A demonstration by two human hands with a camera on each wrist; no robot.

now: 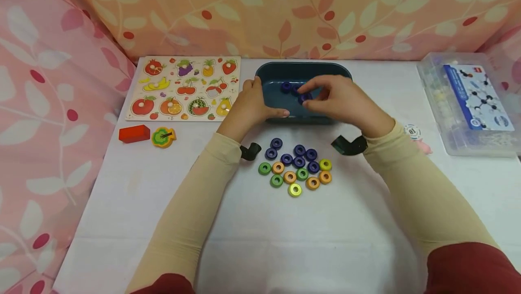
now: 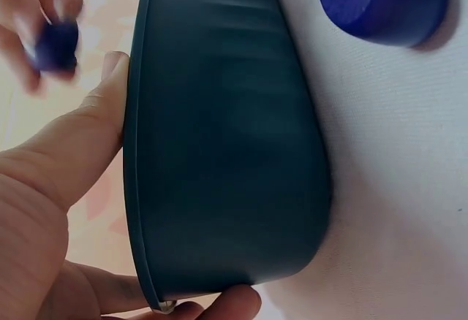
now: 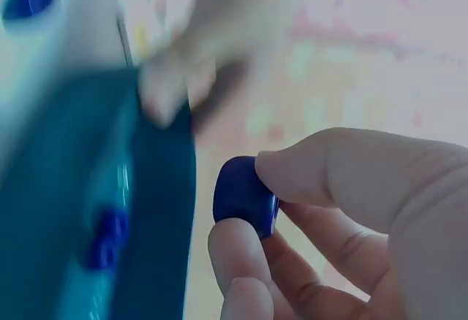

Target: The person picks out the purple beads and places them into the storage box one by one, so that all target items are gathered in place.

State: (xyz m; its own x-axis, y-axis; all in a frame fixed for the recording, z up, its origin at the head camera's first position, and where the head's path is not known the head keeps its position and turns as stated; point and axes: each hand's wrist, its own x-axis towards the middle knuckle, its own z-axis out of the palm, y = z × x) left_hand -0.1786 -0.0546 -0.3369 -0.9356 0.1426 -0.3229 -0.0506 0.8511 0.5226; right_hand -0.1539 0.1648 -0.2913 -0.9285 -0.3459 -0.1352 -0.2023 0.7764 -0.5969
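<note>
A dark teal plastic tray [image 1: 285,112] lies at the back of the table. My left hand [image 1: 253,104] grips its left end, thumb over the near rim and fingers around the corner, as the left wrist view shows. Between thumb and fingers my right hand [image 1: 335,99] pinches a dark blue ring bead [image 3: 245,196], held above the tray. More blue beads [image 1: 286,87] lie on the tray's floor, partly hidden by the right hand. In front of the tray, loose ring beads are spread: several blue [image 1: 299,162], green [image 1: 277,180], orange [image 1: 290,177] and yellow [image 1: 295,189].
A fruit peg puzzle board [image 1: 171,90] lies at the left, with a red block [image 1: 134,134] and a small tree-pattern piece [image 1: 163,137] before it. On the right are a clear plastic box [image 1: 443,135], a round token [image 1: 413,132] and a pink item [image 1: 424,146].
</note>
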